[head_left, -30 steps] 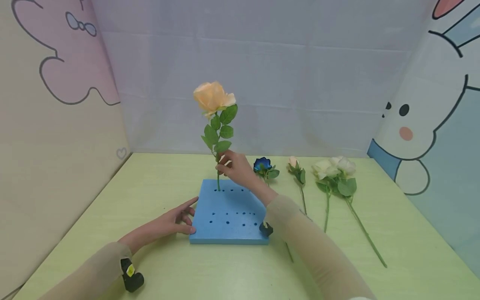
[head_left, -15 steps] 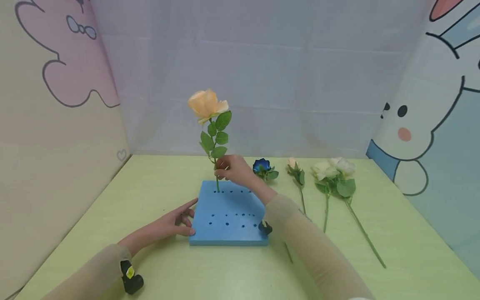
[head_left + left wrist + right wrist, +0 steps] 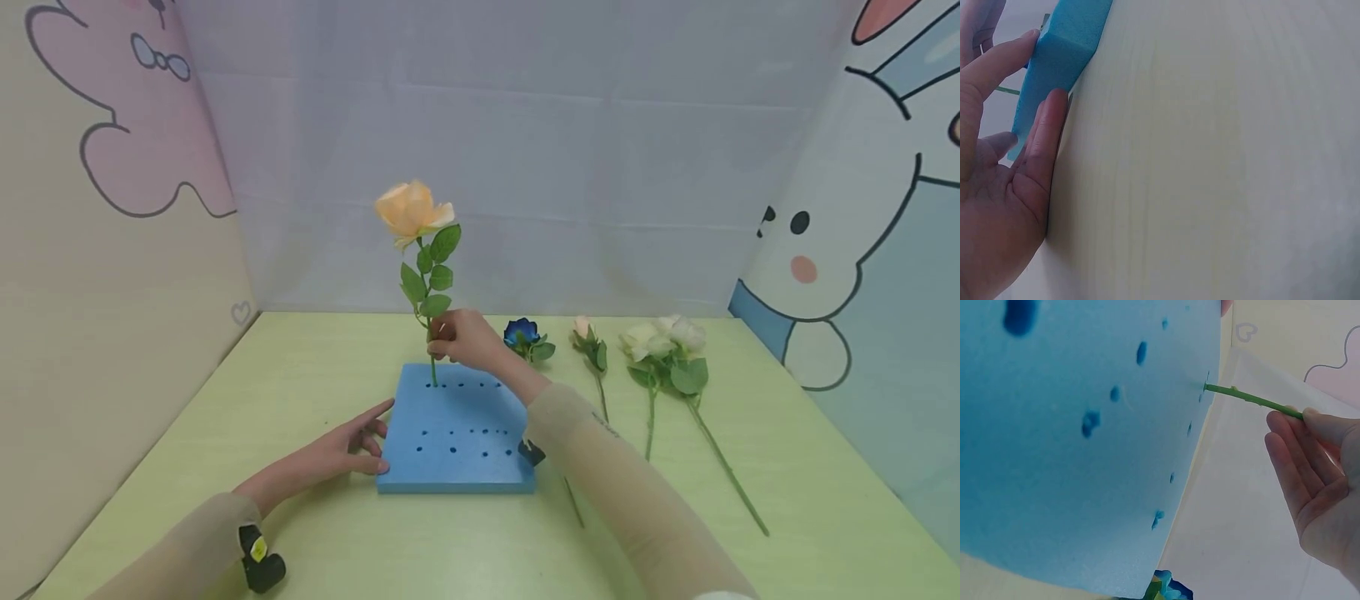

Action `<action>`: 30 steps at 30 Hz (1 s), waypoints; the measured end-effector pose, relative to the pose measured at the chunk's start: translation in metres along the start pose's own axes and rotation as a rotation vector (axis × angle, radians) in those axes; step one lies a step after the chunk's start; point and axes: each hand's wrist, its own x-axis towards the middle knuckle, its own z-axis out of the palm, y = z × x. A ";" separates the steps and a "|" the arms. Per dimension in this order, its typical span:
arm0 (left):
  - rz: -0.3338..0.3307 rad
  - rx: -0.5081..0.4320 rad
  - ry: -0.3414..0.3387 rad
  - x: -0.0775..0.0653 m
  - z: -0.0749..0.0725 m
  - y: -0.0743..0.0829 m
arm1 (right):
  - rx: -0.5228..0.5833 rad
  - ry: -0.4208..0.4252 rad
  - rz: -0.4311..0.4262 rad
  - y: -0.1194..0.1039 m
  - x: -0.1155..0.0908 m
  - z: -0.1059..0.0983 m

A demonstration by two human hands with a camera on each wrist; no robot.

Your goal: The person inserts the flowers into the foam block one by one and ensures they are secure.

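Note:
A peach rose with green leaves stands nearly upright over the blue foam board. My right hand pinches its stem between thumb and fingers above the back row of holes. In the right wrist view, the bare green stem meets the board at one of those holes; how deep it sits cannot be seen. My left hand rests against the board's left side, thumb on the front left corner and index finger extended along the edge. Seen from the left wrist, its fingers touch the board's side wall.
To the right lie a blue rose, a small pale pink rosebud and white roses with long stems on the light green table. My right forearm crosses over part of them. A pale cloth wall stands behind.
The rose has come down slightly and its bloom has shifted a little left, my right hand moving down with it. My left hand keeps its place on the board.

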 end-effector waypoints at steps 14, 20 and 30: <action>-0.009 -0.012 -0.001 0.003 0.000 -0.001 | 0.037 -0.015 0.028 0.001 0.002 0.000; -0.003 -0.002 -0.007 0.004 0.000 -0.003 | 0.051 -0.024 0.043 0.002 0.002 0.000; -0.020 -0.028 0.003 0.002 0.002 0.000 | 0.087 -0.014 0.068 0.000 -0.001 -0.001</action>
